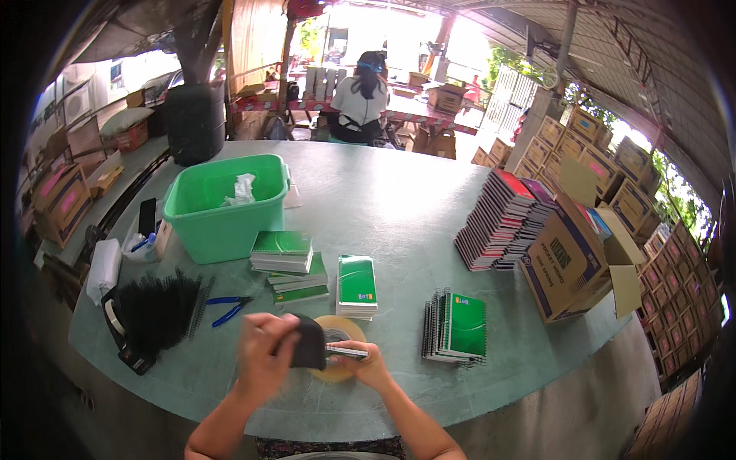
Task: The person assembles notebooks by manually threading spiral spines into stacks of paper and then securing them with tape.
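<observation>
My right hand (369, 366) is closed on a small notebook (346, 352), held nearly edge-on so its white pages show. A black cover (309, 343) stands up at the notebook's left side. Slightly blurred, my left hand (264, 354) has its fingers curled at the upper left edge of that cover. Beneath the hands lies a wide roll of clear yellowish tape (351, 328) on the table. Just beyond it are green notebooks in a neat stack (357, 282) and a staggered stack (282, 253). Blue-handled pliers (228, 309) rest left of my left hand.
Black spiral wires (159, 314) lie in a heap at left, near a green bin (224, 230). Spiral-bound green notebooks (465, 326) stand at right. Behind them are a tall notebook pile (494, 218) and an open carton (563, 257). A person (362, 100) sits beyond the table (399, 192).
</observation>
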### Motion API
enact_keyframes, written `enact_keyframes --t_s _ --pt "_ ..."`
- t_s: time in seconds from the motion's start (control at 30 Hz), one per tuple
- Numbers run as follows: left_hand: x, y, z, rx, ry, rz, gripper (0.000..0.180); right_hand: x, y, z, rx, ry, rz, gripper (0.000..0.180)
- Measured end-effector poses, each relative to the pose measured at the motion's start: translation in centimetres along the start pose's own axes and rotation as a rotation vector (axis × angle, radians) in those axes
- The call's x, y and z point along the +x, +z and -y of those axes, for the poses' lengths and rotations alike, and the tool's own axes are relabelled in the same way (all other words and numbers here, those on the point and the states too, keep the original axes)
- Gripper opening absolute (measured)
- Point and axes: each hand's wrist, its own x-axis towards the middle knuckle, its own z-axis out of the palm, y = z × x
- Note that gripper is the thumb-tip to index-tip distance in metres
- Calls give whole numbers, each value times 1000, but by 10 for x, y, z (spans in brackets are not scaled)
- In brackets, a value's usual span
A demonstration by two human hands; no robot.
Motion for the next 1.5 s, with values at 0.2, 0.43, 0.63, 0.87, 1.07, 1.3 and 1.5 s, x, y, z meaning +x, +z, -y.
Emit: enact_keyframes --t_s 0.2,0.43,0.63,0.87,1.07,1.3,1.5 --pt "-4 9 -4 -50 78 95 31 -2 -4 -2 -88 -16 -20 27" --pt "-41 18 3 -86 -78 541 24 0 -2 4 -192 -55 18 29" --pt "-68 6 8 -46 -126 745 24 1 6 12 -109 -42 -54 27" --pt "-3 12 0 366 275 311 26 -3 1 18 104 -119 20 22" --pt "0 15 -4 169 96 421 20 -14 -2 7 23 -69 -115 24" --pt "5 25 7 103 61 538 21 -14 3 18 254 -90 -188 25" --pt "3 37 7 32 121 587 22 -20 0 15 71 13 -249 19"
